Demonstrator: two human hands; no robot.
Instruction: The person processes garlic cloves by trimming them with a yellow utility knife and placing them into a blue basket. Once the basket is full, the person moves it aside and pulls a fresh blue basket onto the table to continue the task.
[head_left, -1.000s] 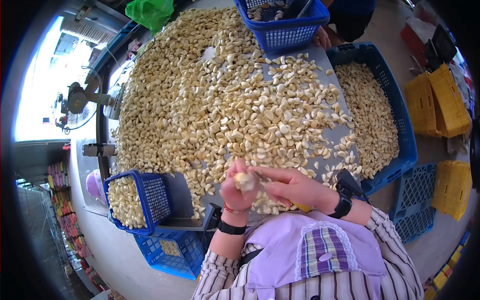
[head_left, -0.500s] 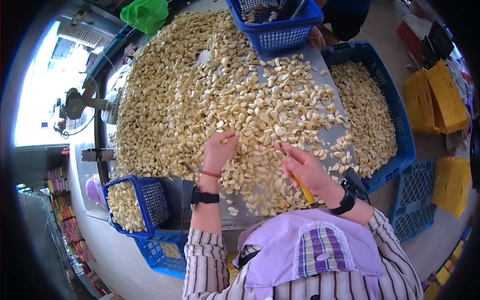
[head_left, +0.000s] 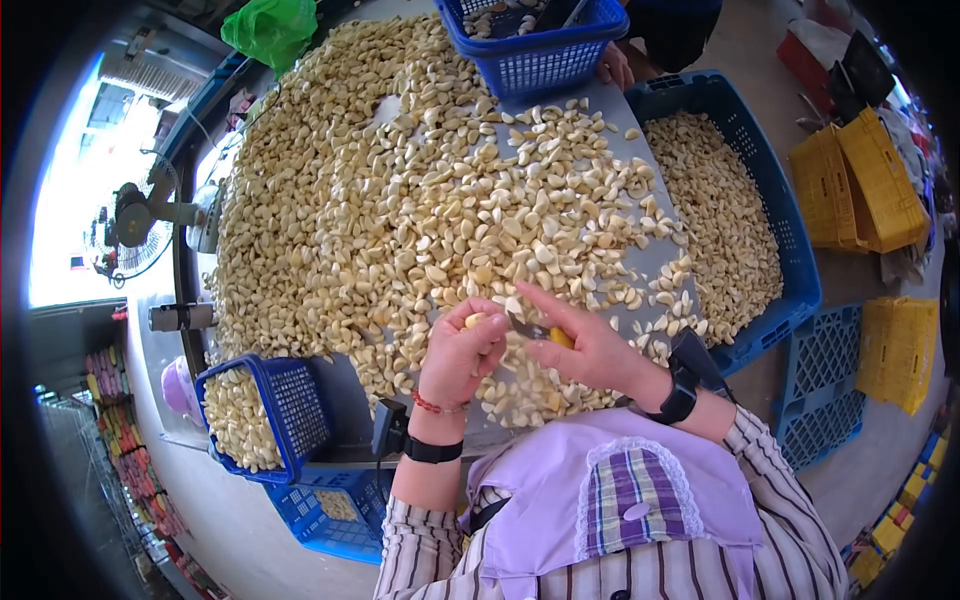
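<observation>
Pale, clove-like pieces (head_left: 400, 200) are spread thickly over a metal table (head_left: 640, 150). My left hand (head_left: 462, 352) is closed around one pale piece (head_left: 476, 320), held up between thumb and fingers above the pile. Just to its right, my right hand (head_left: 580, 345) grips a small knife (head_left: 560, 338) with a yellow handle, its index finger stretched out. The short blade points left, close to the piece in my left hand; whether they touch is unclear.
Blue baskets of pieces stand at the lower left (head_left: 290, 415) and top (head_left: 540, 60); a large blue crate (head_left: 800, 260) is at right. Another person's hand (head_left: 615, 66) is beside the top basket. A fan (head_left: 135, 218) and yellow crates (head_left: 880, 180) flank the table.
My hands have come together; the right moved left with the knife, its blade now beside the left hand. My left hand moved down and right. The whole view shifted slightly left.
</observation>
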